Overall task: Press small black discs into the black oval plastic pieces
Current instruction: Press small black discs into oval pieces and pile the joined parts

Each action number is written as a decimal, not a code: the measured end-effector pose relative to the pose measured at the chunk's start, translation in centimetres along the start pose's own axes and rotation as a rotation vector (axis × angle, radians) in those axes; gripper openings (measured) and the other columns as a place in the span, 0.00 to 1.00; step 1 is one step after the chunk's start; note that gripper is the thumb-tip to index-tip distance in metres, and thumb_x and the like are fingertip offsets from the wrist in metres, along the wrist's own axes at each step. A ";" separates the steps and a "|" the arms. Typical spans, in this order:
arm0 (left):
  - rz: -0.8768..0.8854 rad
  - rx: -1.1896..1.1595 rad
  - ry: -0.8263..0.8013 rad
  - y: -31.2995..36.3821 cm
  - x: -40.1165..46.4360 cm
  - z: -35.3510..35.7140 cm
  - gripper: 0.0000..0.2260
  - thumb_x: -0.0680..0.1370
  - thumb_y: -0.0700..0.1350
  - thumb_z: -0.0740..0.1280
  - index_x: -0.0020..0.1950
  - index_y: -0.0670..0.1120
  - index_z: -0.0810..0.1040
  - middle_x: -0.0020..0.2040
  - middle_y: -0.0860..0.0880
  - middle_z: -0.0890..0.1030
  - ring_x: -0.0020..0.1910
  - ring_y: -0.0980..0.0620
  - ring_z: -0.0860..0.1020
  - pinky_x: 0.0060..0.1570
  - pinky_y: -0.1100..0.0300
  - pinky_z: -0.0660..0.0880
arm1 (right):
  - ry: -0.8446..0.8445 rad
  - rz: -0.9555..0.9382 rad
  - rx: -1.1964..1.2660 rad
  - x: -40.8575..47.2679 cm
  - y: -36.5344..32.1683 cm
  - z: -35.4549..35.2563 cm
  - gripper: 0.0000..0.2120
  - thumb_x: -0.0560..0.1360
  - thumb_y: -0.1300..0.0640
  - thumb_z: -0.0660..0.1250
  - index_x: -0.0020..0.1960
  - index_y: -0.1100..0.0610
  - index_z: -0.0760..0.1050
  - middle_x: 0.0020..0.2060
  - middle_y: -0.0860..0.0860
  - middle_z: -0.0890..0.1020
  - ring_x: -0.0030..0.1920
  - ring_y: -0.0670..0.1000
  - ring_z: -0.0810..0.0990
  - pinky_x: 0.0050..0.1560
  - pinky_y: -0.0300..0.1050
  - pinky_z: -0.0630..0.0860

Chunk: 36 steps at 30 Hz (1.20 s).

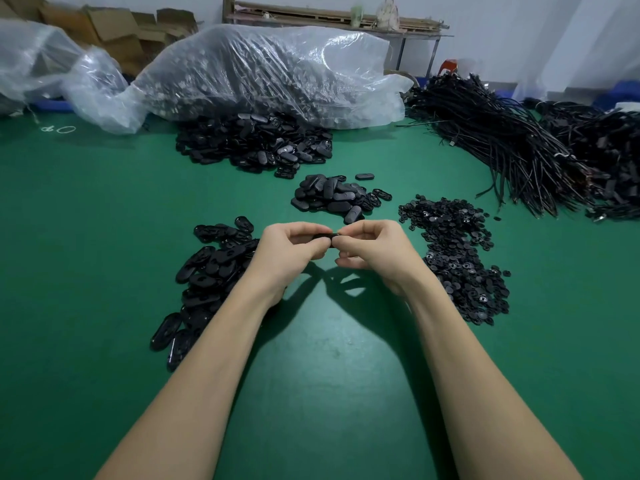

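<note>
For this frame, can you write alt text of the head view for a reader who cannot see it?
Above a green table, the left hand and right hand pinch one black oval piece between them. Piles of oval pieces lie left and ahead, a pile of small discs right, with plastic bags and black cables behind.

This is a small factory assembly workshop: a green worktable point(104, 237) carries heaps of black oval pieces point(256, 143), a big plastic sack point(270, 71), cable bundles point(502, 143) at right, and cardboard boxes point(114, 32) at upper left.
</note>
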State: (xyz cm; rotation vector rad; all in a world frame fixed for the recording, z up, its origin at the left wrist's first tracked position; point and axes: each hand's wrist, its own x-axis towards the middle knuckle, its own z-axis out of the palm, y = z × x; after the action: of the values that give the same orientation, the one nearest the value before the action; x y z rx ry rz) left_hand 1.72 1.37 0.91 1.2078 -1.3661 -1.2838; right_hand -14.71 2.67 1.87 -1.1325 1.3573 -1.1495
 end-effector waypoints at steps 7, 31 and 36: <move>-0.008 -0.009 -0.013 -0.1 -0.2 0.1 0.08 0.76 0.35 0.73 0.47 0.49 0.86 0.44 0.46 0.87 0.43 0.53 0.83 0.51 0.62 0.81 | -0.007 -0.001 0.002 0.0 -0.1 -0.1 0.06 0.74 0.71 0.74 0.42 0.63 0.79 0.31 0.52 0.82 0.32 0.47 0.82 0.41 0.43 0.84; 0.012 0.076 0.044 -0.1 -0.3 0.3 0.08 0.76 0.36 0.74 0.46 0.49 0.85 0.44 0.46 0.87 0.42 0.53 0.83 0.52 0.57 0.80 | 0.065 0.015 -0.099 0.4 0.6 0.4 0.04 0.72 0.67 0.75 0.44 0.63 0.80 0.30 0.52 0.82 0.31 0.47 0.83 0.41 0.44 0.84; 0.022 0.110 0.089 -0.2 -0.3 0.7 0.07 0.76 0.37 0.74 0.47 0.49 0.86 0.43 0.49 0.87 0.42 0.54 0.83 0.53 0.58 0.81 | 0.080 -0.003 -0.119 0.4 0.7 0.6 0.05 0.72 0.67 0.75 0.43 0.62 0.80 0.32 0.54 0.83 0.31 0.47 0.83 0.40 0.45 0.84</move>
State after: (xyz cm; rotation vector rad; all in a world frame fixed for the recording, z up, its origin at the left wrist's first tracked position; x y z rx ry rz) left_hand 1.11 1.79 0.67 1.3053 -1.3966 -1.1379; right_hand -14.21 2.30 1.07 -1.1838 1.5033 -1.1386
